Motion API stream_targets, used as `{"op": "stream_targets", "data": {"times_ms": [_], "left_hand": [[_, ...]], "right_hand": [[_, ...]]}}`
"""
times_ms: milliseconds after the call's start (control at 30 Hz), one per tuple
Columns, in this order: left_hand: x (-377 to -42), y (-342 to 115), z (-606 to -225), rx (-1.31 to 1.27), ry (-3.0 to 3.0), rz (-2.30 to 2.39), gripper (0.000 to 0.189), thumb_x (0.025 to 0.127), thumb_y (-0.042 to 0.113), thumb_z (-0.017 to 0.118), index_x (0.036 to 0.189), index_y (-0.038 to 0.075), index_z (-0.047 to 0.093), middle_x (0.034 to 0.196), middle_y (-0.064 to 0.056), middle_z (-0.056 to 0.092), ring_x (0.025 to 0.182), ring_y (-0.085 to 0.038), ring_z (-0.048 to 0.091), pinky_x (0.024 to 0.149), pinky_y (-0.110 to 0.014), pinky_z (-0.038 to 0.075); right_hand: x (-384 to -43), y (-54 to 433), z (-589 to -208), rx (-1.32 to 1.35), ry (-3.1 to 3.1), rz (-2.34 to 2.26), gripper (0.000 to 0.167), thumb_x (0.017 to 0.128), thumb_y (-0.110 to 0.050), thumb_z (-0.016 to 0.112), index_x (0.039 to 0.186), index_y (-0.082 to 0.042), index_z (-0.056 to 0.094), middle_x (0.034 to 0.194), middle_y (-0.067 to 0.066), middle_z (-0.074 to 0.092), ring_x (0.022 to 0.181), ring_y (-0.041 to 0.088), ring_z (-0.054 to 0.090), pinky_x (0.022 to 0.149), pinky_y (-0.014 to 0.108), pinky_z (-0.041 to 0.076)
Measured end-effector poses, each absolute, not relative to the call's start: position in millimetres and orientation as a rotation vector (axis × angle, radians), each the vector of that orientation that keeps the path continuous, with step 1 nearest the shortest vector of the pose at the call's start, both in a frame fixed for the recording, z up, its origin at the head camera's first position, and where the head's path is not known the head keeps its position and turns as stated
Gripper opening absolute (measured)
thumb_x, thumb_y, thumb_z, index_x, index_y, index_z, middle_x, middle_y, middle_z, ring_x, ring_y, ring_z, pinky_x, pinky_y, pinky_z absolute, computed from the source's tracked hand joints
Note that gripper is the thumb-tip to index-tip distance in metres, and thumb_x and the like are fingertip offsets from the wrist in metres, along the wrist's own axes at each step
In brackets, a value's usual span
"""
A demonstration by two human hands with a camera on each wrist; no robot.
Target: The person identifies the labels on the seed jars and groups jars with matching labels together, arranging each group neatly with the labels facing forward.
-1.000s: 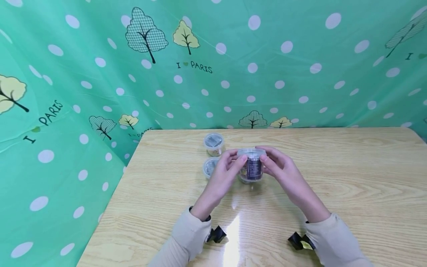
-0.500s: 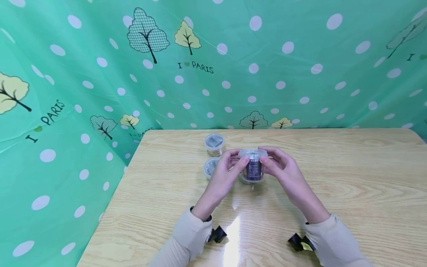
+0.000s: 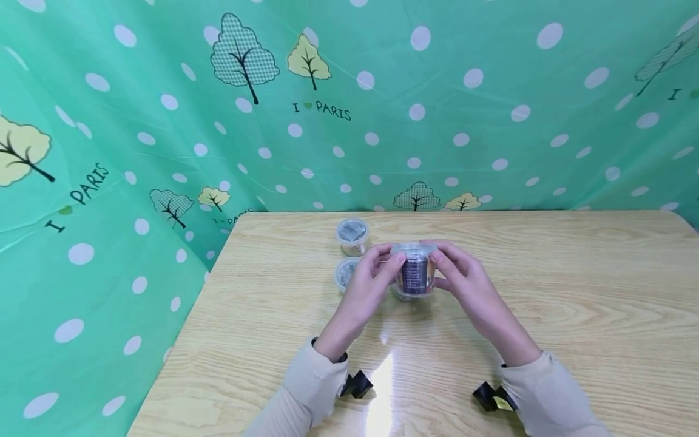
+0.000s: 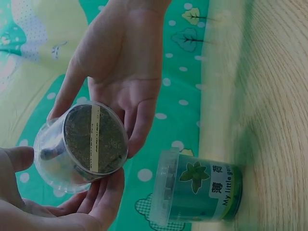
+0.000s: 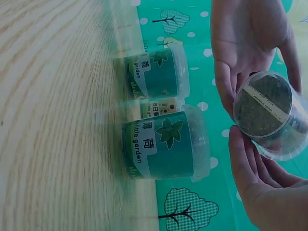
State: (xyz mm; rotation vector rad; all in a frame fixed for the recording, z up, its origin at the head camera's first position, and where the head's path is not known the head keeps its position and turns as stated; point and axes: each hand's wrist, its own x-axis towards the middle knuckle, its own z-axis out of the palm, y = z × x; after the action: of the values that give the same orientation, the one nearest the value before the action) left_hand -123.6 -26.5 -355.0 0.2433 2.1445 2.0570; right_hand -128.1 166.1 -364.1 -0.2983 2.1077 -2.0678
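A clear plastic tub [image 3: 416, 276] with a lid and a dark purple printed label hangs above the table, gripped from both sides. My left hand [image 3: 360, 291] holds its left side, thumb on the front near the lid. On the opposite side my right hand [image 3: 469, 282] grips it, thumb also near the rim. Both wrist views show the tub's underside [image 4: 96, 137], dark with a pale strip across it. Below and slightly behind it, another tub [image 3: 404, 297] stands on the table, mostly hidden in the head view.
Two more lidded tubs, one at the back [image 3: 352, 235] and one nearer [image 3: 345, 274], stand left of centre on the wooden table [image 3: 573, 303]. Green labels show on two standing tubs [image 5: 168, 147] in the right wrist view. A green patterned curtain [image 3: 371, 121] hangs behind.
The held tub has turned slightly, and an orange part of its label now shows at the right. My right thumb has shifted a little; my left hand stays nearly still.
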Motion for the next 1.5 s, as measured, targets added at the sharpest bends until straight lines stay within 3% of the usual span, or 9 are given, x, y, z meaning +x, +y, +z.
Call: {"op": "stream_targets", "data": {"times_ms": [333, 900, 1233, 1500], "left_hand": [[-121.2, -25.5, -353.5, 0.232, 2.243, 1.98, 0.063, 0.098, 0.038, 0.06, 0.146, 0.002, 0.04, 0.135, -0.016, 0.054, 0.124, -0.028, 0.055, 0.107, -0.04, 0.047], [-123.3, -27.4, -354.3, 0.272, 2.123, 2.054, 0.052, 0.1, 0.026, 0.058, 0.143, 0.002, 0.043, 0.133, -0.019, 0.054, 0.122, -0.029, 0.057, 0.105, -0.037, 0.048], [-120.5, -30.1, -355.2, 0.269, 2.161, 1.995, 0.064, 0.096, 0.043, 0.061, 0.146, 0.008, 0.041, 0.138, -0.014, 0.051, 0.126, -0.028, 0.055, 0.107, -0.042, 0.047], [-121.2, -27.6, -355.3, 0.218, 2.15, 2.005, 0.062, 0.095, 0.035, 0.066, 0.144, 0.005, 0.041, 0.134, -0.013, 0.055, 0.121, -0.026, 0.057, 0.1, -0.036, 0.052]], "right_hand": [[-126.6, 162.7, -364.3, -0.179, 2.185, -2.037, 0.05, 0.104, -0.036, 0.05, 0.141, -0.002, 0.047, 0.136, 0.017, 0.052, 0.111, 0.008, 0.06, 0.09, 0.025, 0.056], [-128.0, 164.4, -365.2, -0.329, 2.139, -2.015, 0.053, 0.108, -0.037, 0.037, 0.146, -0.001, 0.043, 0.146, 0.018, 0.046, 0.119, 0.006, 0.056, 0.095, 0.022, 0.053], [-126.9, 163.3, -368.3, -0.237, 2.158, -2.06, 0.047, 0.105, -0.03, 0.049, 0.142, -0.001, 0.047, 0.135, 0.018, 0.054, 0.111, 0.009, 0.062, 0.091, 0.024, 0.056], [-126.1, 158.8, -368.6, -0.208, 2.21, -2.066, 0.045, 0.102, -0.026, 0.056, 0.14, -0.001, 0.049, 0.133, 0.017, 0.057, 0.107, 0.007, 0.062, 0.088, 0.021, 0.056]]}}
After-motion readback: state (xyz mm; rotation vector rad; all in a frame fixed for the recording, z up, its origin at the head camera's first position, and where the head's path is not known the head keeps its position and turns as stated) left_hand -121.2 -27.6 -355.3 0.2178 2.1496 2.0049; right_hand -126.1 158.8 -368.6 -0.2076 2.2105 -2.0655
